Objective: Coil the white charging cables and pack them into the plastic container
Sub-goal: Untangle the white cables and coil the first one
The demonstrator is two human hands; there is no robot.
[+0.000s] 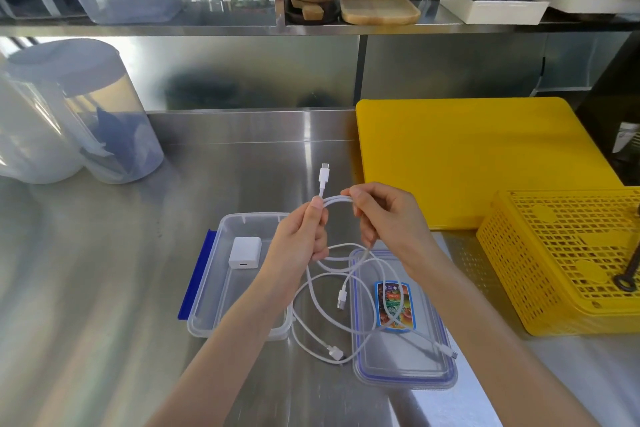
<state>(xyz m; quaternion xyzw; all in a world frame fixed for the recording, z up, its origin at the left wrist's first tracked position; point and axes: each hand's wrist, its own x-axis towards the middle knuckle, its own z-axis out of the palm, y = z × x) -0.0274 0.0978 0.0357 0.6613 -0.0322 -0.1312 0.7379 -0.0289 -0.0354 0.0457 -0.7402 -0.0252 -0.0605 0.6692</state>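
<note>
My left hand (300, 239) and my right hand (388, 218) are raised over the steel counter, both pinching a white charging cable (337, 200) that arcs between them in a small loop. One plug of it (324, 174) sticks up above my left thumb. The rest of the white cabling (311, 319) hangs down and lies loose on the counter and across the container's lid (401, 367). The clear plastic container (207, 291) with a blue clip stands open under my left forearm. A white charger block (245, 252) lies inside it.
A yellow cutting board (474, 156) lies at the back right, and a yellow perforated basket (568, 260) stands at the right. Clear jugs (69, 114) stand at the left. A shelf above holds a plastic box, wooden trays and white boxes.
</note>
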